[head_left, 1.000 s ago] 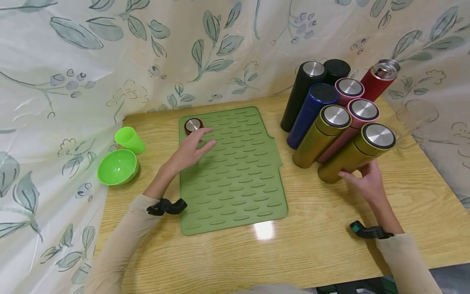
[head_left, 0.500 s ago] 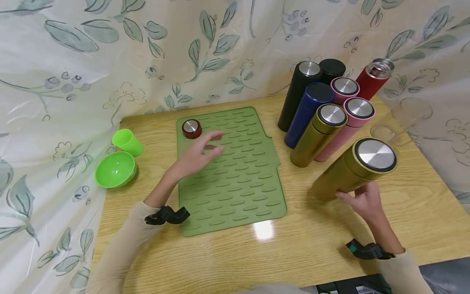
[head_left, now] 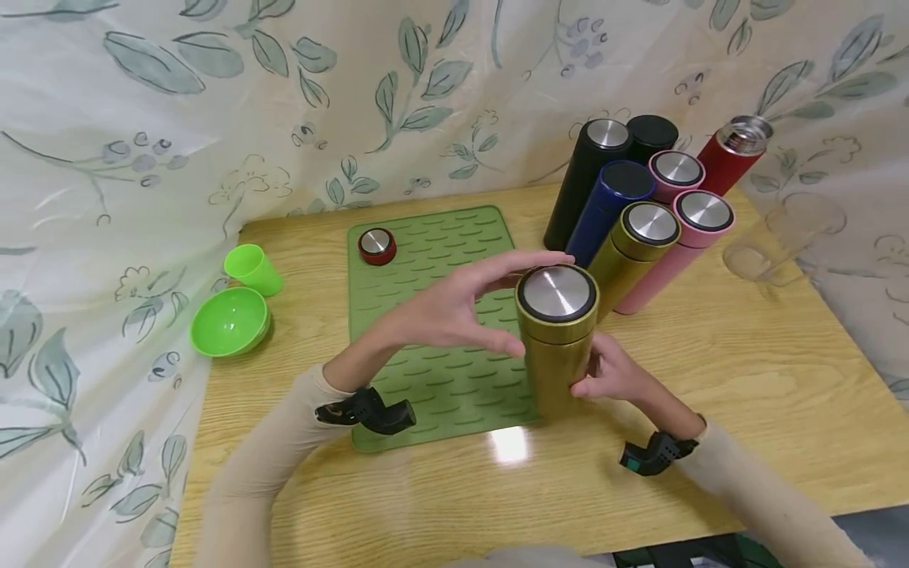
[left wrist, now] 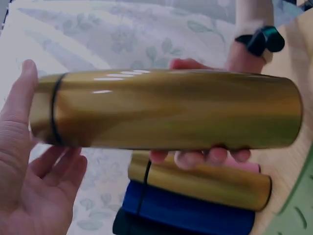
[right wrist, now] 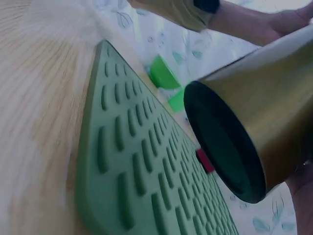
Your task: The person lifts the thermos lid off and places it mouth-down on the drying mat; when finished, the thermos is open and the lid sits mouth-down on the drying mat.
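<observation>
Gold metallic finish covers the cylindrical flask (head_left: 561,363), which we hold raised above the counter (head_left: 788,410) at the right edge of the green mat (head_left: 426,418). Our right hand (head_left: 612,369) has its fingers wrapped round the flask body; our left hand (head_left: 454,312) has its fingers released and spread about the lid (head_left: 557,293), though we cannot tell whether they touch it. Brushed metal, ringed in black, tops the lid. Elongated raised ridges texture the mat, which bears a round red-sided cap (head_left: 377,247).
</observation>
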A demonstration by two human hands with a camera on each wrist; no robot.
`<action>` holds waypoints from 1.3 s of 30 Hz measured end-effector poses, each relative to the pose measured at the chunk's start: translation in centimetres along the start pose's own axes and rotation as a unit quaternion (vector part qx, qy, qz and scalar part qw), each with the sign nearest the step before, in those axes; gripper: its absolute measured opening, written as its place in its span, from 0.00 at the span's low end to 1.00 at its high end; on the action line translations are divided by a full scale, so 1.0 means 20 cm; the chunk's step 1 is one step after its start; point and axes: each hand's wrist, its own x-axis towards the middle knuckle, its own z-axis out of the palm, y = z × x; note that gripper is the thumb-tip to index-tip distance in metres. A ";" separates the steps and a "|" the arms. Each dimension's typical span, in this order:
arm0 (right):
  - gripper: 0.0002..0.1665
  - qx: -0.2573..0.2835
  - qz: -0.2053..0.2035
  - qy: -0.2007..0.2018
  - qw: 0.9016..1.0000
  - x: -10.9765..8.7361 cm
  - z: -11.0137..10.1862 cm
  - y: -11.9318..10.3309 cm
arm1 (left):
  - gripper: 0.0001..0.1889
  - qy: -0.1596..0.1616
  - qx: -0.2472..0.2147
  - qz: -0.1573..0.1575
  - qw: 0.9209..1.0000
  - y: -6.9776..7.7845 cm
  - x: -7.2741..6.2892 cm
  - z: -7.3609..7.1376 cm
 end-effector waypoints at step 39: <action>0.28 0.075 0.046 -0.190 0.978 0.19 0.00 0.04 | 0.31 -0.005 0.026 0.108 0.994 0.00 -0.03 0.01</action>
